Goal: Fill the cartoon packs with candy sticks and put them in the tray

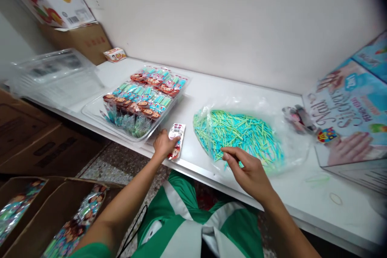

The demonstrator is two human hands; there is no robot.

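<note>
At the table's front edge my left hand (163, 145) is closed on a small printed packet (179, 134), its thumb lying across the packet. Just left of it stands a clear plastic tray (94, 109), filled with rows of printed packets (137, 98) that show blue and green sticks. My right hand (246, 169) is at the near edge of an open clear bag (298, 149) heaped with thin green and blue sticks (242, 133). Its thumb and forefinger are pinched together; whatever lies between them is too small to make out.
Clear plastic containers (57, 78) stand at the left end of the table. Blue "Nail Stickers" boxes (347, 100) stand on the right, with a rubber band (335, 198) in front. Open cartons of packets (72, 225) are below left. A small box (115, 54) sits by the wall.
</note>
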